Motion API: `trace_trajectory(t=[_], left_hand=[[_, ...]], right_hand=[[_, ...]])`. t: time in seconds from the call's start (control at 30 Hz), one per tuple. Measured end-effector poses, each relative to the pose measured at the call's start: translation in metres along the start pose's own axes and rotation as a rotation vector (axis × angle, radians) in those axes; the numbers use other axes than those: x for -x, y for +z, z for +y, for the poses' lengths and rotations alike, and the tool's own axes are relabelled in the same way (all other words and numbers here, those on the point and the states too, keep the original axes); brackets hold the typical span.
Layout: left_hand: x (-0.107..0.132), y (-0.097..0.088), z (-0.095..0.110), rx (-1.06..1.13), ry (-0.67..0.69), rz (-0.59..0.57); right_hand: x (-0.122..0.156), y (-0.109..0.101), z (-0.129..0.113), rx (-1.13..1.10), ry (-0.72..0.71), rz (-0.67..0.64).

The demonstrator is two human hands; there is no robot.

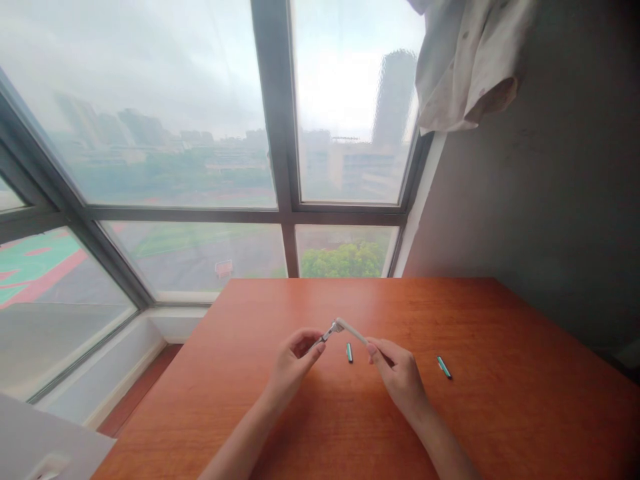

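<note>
My left hand (295, 363) pinches a thin metal-tipped piece (326, 333) that meets the end of a white pen barrel (351, 330). My right hand (397, 377) holds the other end of that white barrel with closed fingers. Both hands hover just above the orange-brown wooden table (500, 413). A small teal pen part (349, 353) lies on the table between my hands. A second teal part (444, 367) lies to the right of my right hand.
A large window with a dark frame (280, 213) stands beyond the table's far edge. A grey wall (550, 187) runs along the right side. A white cloth (465, 67) hangs at the top right. The floor drops away left of the table.
</note>
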State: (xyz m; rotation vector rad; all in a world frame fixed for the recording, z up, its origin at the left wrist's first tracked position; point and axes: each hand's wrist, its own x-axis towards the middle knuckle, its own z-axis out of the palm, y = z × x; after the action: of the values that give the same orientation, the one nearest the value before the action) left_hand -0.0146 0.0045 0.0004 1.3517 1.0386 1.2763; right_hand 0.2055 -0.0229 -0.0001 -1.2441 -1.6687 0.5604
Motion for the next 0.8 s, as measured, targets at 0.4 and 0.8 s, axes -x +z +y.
trace_trajectory(t=[0.4, 0.8], left_hand=[[-0.001, -0.001, -0.002, -0.115, 0.041, -0.029], [-0.004, -0.01, 0.003, -0.671, 0.418, -0.067]], right_hand=[[-0.001, -0.002, 0.003, 0.073, -0.013, -0.01], [-0.001, -0.011, 0.01, 0.171, -0.062, -0.01]])
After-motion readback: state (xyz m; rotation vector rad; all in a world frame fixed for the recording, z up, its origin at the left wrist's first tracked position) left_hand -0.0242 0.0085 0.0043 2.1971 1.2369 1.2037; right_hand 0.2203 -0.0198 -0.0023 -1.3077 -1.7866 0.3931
